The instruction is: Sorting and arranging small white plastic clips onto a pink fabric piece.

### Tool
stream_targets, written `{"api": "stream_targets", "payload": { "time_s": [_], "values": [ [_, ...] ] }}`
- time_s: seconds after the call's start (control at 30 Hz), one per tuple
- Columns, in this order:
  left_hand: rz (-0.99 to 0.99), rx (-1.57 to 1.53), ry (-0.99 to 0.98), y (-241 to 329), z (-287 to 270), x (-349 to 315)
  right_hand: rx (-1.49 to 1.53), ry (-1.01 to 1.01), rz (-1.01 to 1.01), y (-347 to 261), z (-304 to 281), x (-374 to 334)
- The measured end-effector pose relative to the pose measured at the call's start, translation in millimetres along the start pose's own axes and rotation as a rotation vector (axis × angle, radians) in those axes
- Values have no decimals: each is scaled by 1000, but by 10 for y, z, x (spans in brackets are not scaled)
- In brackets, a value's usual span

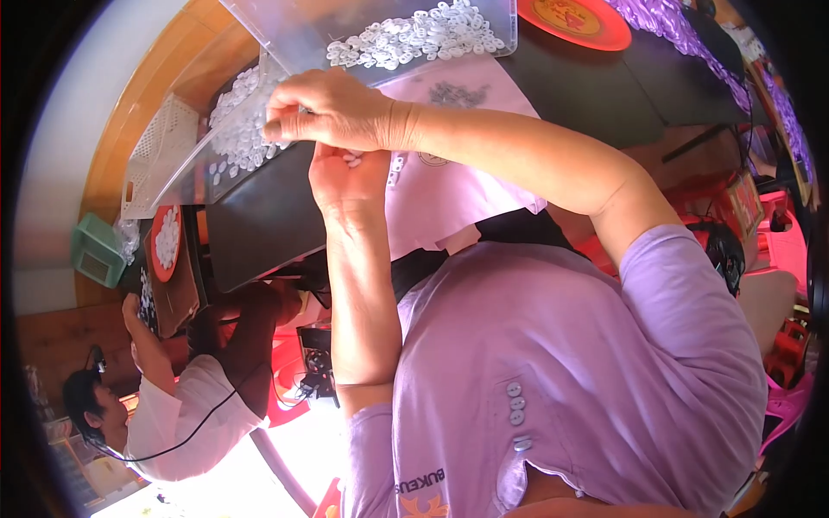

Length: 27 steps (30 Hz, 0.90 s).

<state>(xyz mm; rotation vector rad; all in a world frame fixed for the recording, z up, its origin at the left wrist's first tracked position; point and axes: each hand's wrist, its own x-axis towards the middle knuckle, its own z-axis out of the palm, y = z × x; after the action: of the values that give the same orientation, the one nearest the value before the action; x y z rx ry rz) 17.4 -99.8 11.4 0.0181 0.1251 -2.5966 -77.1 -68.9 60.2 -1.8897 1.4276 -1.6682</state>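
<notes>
My left hand (350, 183) is palm up above the edge of a pink cloth (496, 164), with a few small white pieces (351, 159) in its palm. Its fingers are hidden behind my right hand (332, 108), which crosses over it with bent fingers and thumb drawn together. Whatever those fingers hold cannot be made out. Just beyond them, white oval pieces with holes (242, 125) fill part of a clear bin on the left. More such pieces (414, 39) lie in the clear plastic bin (302, 52) ahead. On the cloth rest a short row of white pieces (395, 168) and a greyish scatter (458, 93).
A dark table (259, 229) carries the bins. At left are a white perforated basket (168, 138), a green basket (99, 250), a red plate of white pieces (166, 237) and a seated co-worker (194, 406). Far right hold a red plate (577, 24) and purple wrapping (682, 39).
</notes>
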Motion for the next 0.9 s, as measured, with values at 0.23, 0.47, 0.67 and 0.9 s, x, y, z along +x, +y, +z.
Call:
{"api": "stream_targets", "payload": {
  "time_s": [0.23,0.47,0.67,0.9],
  "values": [
    [238,-60,328,140,76,-166,-685,-116,141,366,-545,-162],
    [335,67,311,160,-51,-170,-1009,-469,53,415,-322,-315],
    [292,90,216,118,-70,-188,-985,-438,-20,583,-297,-293],
    [321,77,253,131,-69,-155,-971,-502,16,527,-288,-215]
  ]
}}
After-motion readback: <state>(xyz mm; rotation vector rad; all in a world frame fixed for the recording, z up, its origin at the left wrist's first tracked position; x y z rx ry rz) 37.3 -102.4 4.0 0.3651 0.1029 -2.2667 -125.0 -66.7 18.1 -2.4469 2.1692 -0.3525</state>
